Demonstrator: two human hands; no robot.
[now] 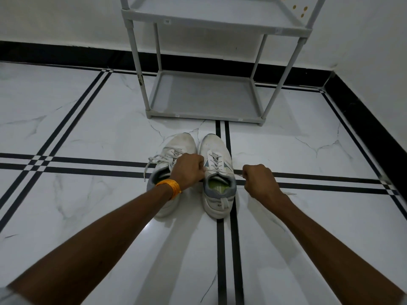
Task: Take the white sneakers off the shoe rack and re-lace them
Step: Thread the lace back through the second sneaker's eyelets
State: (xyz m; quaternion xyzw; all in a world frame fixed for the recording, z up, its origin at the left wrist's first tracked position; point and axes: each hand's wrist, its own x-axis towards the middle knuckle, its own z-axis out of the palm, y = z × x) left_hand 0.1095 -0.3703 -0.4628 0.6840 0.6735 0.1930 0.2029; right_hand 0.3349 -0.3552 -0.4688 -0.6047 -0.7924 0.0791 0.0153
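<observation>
Two white sneakers (198, 172) sit side by side on the floor (88, 128), toes toward the shoe rack's (204, 95) front edge, apart from it. Left hand (187, 170) and right hand (259, 181), fingers closed, pinch the right sneaker's lace (222, 171) ends, pulled taut sideways. Bare floor lies open on both sides
</observation>
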